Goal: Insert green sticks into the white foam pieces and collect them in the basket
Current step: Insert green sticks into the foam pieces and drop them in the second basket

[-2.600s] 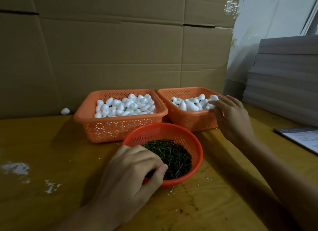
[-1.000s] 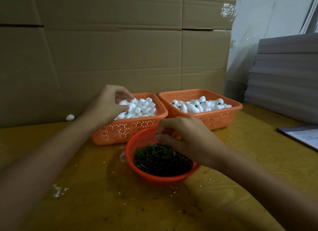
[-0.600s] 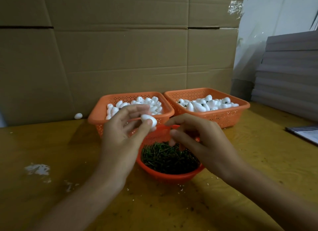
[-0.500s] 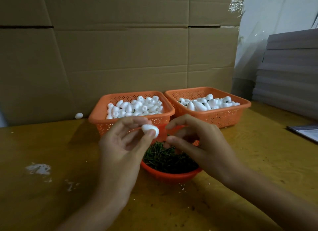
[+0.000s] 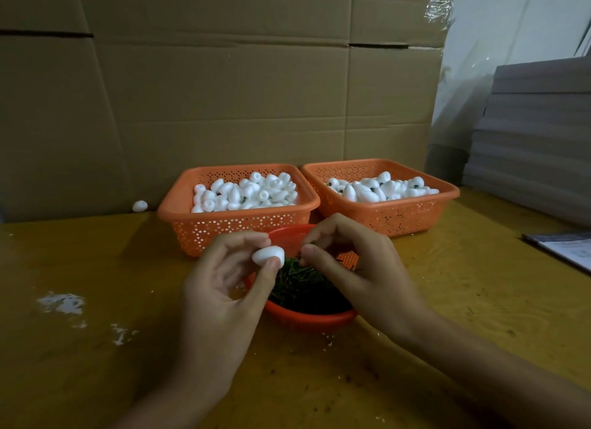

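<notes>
Foam in your left hand, stick in your right hand, nearly meeting.
Your left hand pinches the small white egg-shaped foam piece between thumb and fingertips, just beside your right hand, whose thumb and forefinger nip a thin green stick that barely shows. The foam is probably featherlight and easily dented, so hold its sides gently. Grip the stick near its tip so it won't bend.

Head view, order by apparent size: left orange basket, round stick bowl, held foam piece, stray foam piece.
left orange basket
round stick bowl, partly hidden
held foam piece, nearer the camera
stray foam piece, farther off; true sizes may match
</notes>
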